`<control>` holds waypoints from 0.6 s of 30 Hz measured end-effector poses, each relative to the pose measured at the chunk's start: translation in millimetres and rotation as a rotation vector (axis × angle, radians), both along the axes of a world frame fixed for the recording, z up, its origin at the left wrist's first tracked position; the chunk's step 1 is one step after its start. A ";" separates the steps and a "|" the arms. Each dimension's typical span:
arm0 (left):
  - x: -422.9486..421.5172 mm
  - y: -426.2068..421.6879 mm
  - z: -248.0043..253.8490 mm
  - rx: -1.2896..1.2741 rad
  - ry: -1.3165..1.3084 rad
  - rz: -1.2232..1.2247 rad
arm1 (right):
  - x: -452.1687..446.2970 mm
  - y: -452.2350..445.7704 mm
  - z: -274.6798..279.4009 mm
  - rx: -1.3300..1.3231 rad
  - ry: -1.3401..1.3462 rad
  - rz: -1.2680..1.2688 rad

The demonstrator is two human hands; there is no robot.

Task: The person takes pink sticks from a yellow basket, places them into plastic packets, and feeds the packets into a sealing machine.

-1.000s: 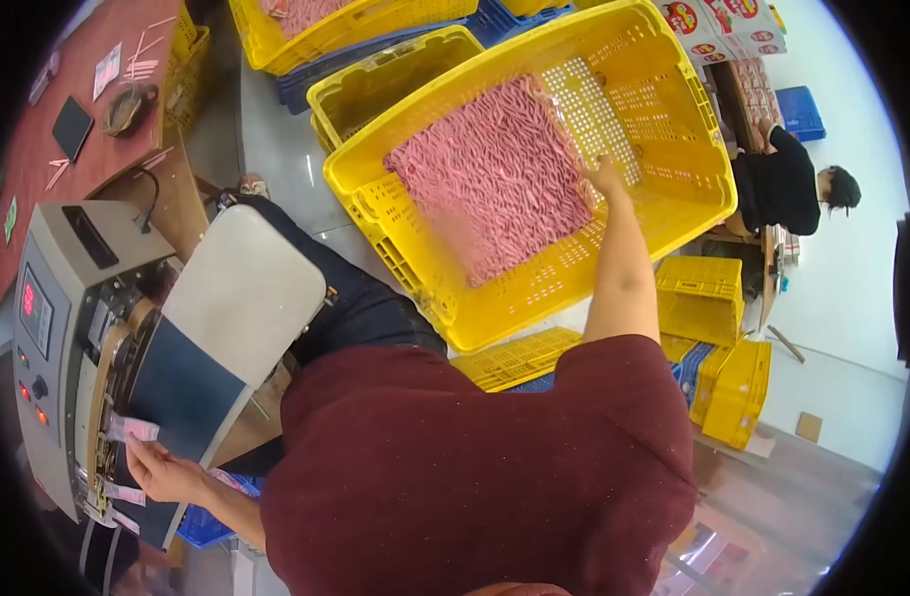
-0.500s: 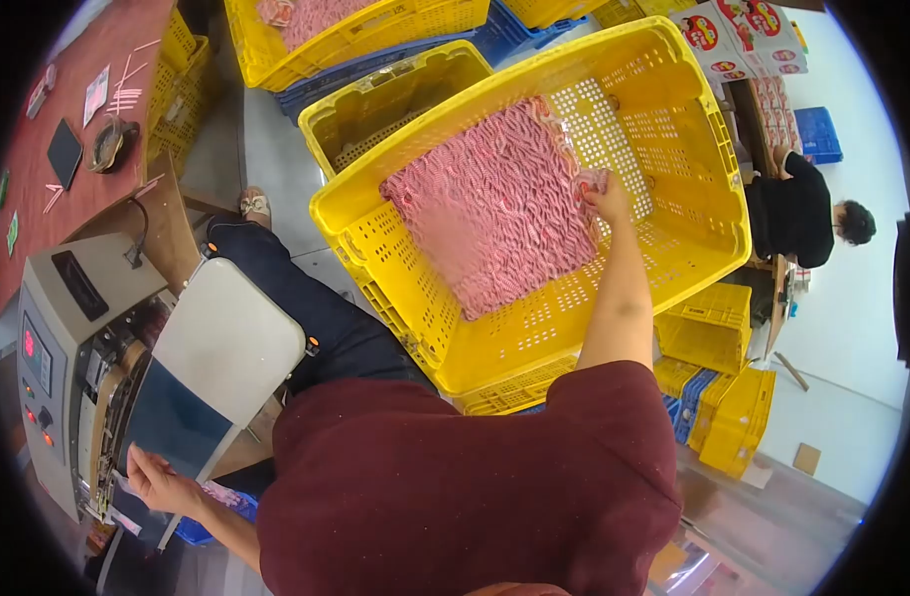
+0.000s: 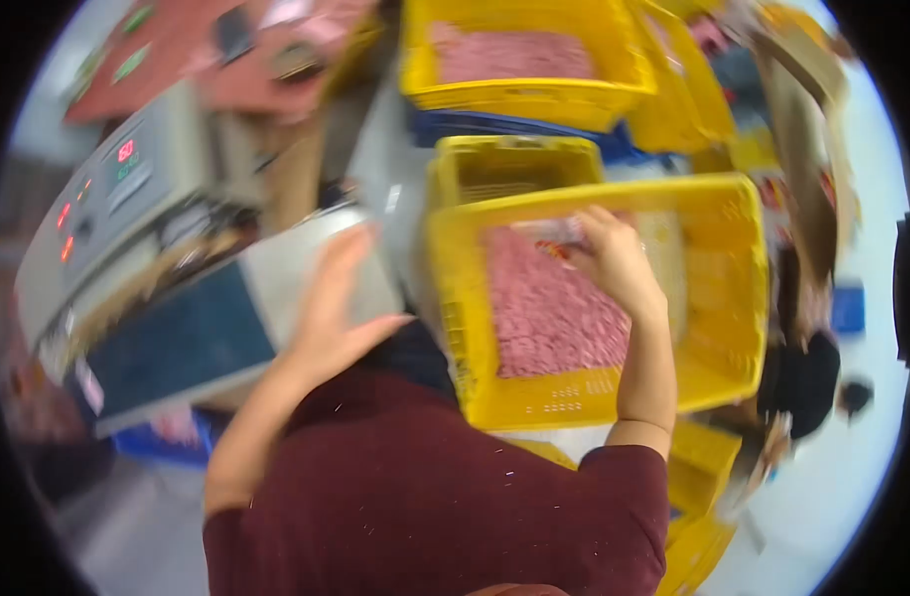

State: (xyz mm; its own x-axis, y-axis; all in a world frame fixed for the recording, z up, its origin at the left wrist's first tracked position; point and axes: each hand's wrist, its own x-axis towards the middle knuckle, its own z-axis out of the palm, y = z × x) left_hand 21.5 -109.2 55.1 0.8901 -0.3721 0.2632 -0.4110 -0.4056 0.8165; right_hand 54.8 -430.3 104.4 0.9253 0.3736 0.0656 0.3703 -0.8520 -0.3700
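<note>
My right hand is closed on a small clear sachet with red print, above a yellow crate. Inside that crate lie many pink sachets in packed rows. My left hand is smeared by motion, its thumb spread away from the fingers and nothing seen in it. It is over the pale metal plate of a band sealer, whose red digits are lit. The sealer's dark belt runs along the left, with a small pink-and-white sachet at its far end.
Behind stands another yellow crate with pink sachets, above a blue crate. A smaller yellow crate stands between. The red table is at the upper left. A person in black is at the right.
My left hand has moved from the sealer's belt end up toward the plate and opened. My right hand has lifted a sachet off the pile. The whole view has turned.
</note>
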 end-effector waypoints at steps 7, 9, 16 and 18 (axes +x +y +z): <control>-2.5 57.9 14.4 -0.259 0.278 0.172 | 16.5 210.3 27.1 0.426 0.145 0.454; -10.5 78.9 29.0 -0.418 0.261 0.235 | 21.8 221.4 41.6 0.891 0.488 0.504; -20.2 93.2 7.2 -0.385 -0.032 0.207 | 11.8 237.7 -48.5 1.140 0.250 0.675; -18.8 100.1 -45.1 -0.146 -0.060 0.377 | 5.9 238.4 -86.2 0.906 0.329 0.445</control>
